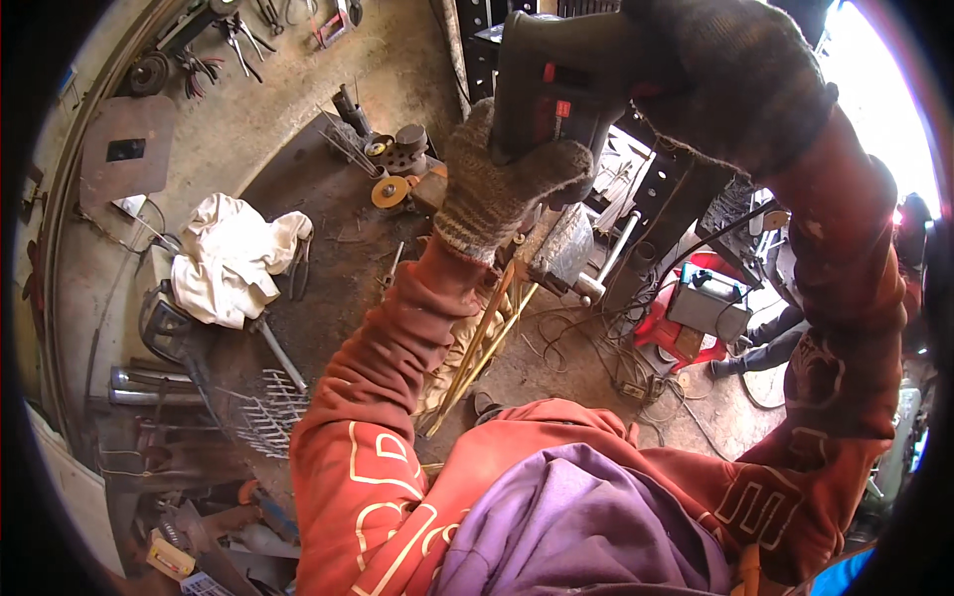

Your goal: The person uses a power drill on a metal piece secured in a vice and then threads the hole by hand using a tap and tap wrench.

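Close to the camera, both hands hold up a dark, blocky device (556, 84) with small red marks; its exact kind is unclear. My left hand (502, 184), in a grey-brown knit glove, is closed around its lower left part, thumb across the bottom. My right hand (740, 94), in a similar dark glove, is closed at its upper right part, fingers mostly hidden. Just below the device, a metal bench vise (561, 248) with a bar handle (621, 246) shows behind my left hand.
On the workbench (338, 248) lie a yellow disc (391, 192), a white cloth (234, 260) and metal rods. A welding mask (126, 149) and pliers (238, 45) hang at the left wall. Cables trail over the floor near a red stool (661, 323) bearing a grey machine (708, 303). Another person's leg (760, 348) shows right.
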Motion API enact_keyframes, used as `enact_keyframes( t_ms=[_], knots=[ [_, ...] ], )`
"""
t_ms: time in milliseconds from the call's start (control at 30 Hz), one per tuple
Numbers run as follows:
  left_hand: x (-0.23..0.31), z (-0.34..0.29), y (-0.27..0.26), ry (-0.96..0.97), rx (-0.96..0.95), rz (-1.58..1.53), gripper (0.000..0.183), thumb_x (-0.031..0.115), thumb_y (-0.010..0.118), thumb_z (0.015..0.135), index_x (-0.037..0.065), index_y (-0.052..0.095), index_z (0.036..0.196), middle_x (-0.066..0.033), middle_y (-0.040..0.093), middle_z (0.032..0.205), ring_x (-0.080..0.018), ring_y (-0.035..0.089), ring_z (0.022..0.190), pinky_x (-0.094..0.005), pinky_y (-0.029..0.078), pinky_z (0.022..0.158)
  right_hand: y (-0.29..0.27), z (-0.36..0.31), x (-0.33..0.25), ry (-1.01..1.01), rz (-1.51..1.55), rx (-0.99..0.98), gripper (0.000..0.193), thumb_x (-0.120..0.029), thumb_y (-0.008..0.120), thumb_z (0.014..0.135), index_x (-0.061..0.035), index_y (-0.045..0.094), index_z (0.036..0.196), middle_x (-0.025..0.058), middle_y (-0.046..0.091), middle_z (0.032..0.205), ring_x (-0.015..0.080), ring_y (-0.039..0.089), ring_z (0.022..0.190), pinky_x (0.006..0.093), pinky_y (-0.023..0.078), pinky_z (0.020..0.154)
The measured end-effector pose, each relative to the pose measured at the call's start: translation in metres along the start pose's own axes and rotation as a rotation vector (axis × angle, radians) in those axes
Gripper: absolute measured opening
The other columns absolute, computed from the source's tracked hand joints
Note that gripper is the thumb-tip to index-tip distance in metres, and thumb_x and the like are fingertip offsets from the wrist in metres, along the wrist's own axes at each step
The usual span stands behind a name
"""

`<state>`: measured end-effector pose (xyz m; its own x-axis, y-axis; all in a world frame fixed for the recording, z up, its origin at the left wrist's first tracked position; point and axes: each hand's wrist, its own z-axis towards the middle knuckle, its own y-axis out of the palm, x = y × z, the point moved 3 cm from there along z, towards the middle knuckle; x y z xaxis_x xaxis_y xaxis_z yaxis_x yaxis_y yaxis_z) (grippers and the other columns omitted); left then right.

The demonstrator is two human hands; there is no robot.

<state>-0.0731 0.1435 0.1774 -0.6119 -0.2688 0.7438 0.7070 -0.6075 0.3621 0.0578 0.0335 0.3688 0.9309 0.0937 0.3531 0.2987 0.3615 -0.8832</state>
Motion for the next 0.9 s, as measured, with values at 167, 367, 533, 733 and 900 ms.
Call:
enact_keyframes(
  t_ms=[167,367,533,733,900],
  knots=[
    [-0.010,-0.003,-0.009,0.055,0.032,0.081,0.048,0.012,0.096,0.079,0.001,0.068,0.117,-0.0086,0.077,0.091,-0.0151,0.075,0.073,-0.0300,0.062,0.063,0.028,-0.005,0.026,0.064,1.044,-0.284,0.041,-0.037,0.052,0.111,-0.0044,0.073,0.125,0.0054,0.076,0.104,0.0156,0.069,0.089,0.0302,0.053,0.076],
    [-0.014,-0.005,-0.007,0.003,0.038,0.043,0.050,0.018,0.097,0.079,0.002,0.069,0.117,-0.0065,0.076,0.096,-0.0138,0.074,0.080,-0.0288,0.063,0.069,0.052,0.009,0.008,0.024,0.490,-0.113,0.041,-0.037,0.053,0.112,-0.0027,0.073,0.124,0.0082,0.077,0.107,0.0150,0.069,0.096,0.0315,0.055,0.081],
    [-0.014,-0.006,-0.009,0.108,0.043,0.082,0.049,0.021,0.097,0.080,0.001,0.070,0.115,-0.0060,0.075,0.091,-0.0138,0.073,0.076,-0.0298,0.062,0.069,0.062,0.010,0.005,0.078,0.471,-0.008,0.041,-0.037,0.054,0.113,-0.0013,0.073,0.123,0.0106,0.077,0.109,0.0144,0.069,0.102,0.0325,0.056,0.085],
    [0.016,0.014,-0.010,0.179,0.107,0.532,0.042,0.022,0.094,0.084,0.002,0.071,0.113,-0.0044,0.075,0.087,-0.0102,0.070,0.071,-0.0262,0.058,0.064,0.073,0.034,0.059,0.207,0.857,-0.088,0.037,-0.038,0.061,0.109,-0.0038,0.076,0.109,0.0077,0.076,0.095,0.0156,0.071,0.080,0.0307,0.058,0.070],
    [0.078,0.044,-0.032,0.577,-0.196,1.152,0.055,0.050,0.075,0.096,0.005,0.070,0.126,-0.0115,0.073,0.097,-0.0287,0.072,0.079,-0.0410,0.057,0.069,0.119,-0.011,0.085,-0.119,0.661,0.092,0.057,-0.010,0.076,0.094,-0.0012,0.053,0.145,0.0134,0.075,0.109,0.0210,0.073,0.091,0.0284,0.059,0.073]
  ],
)
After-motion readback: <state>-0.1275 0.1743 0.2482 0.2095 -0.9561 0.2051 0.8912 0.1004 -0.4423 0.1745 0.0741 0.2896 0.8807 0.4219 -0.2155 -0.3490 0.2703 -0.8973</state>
